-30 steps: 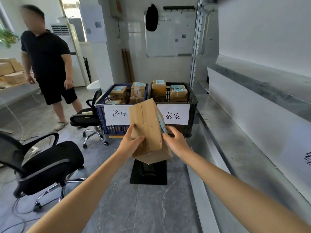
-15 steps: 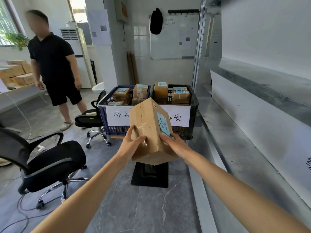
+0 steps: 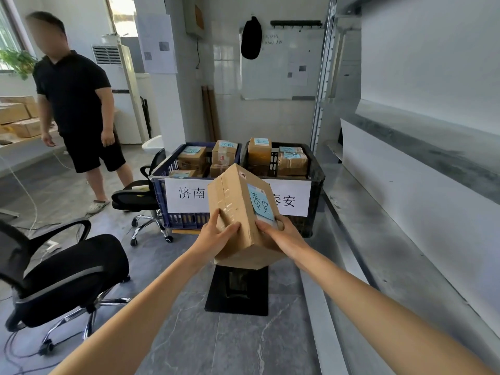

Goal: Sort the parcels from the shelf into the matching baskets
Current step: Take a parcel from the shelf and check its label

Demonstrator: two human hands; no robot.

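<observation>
I hold a brown cardboard parcel (image 3: 235, 201) in both hands, in front of two baskets. Its blue label reading 泰安 faces up and right. My left hand (image 3: 216, 234) grips its lower left side, my right hand (image 3: 276, 234) grips its lower right edge below the label. Behind it stand a blue basket (image 3: 162, 196) with a white sign 济南 and a black basket (image 3: 316, 185) with a sign 泰安. Both baskets hold several taped parcels with blue labels.
A person in black (image 3: 75, 104) stands at the left. A black office chair (image 3: 67, 274) is near left; another chair (image 3: 138, 196) stands beside the blue basket. A black stand base (image 3: 238, 290) lies on the floor. A metal shelf (image 3: 405, 239) runs along the right.
The parcel has turned in my hands so its blue label now faces me more fully. The view has shifted slightly; the person at the left appears nearer to the middle.
</observation>
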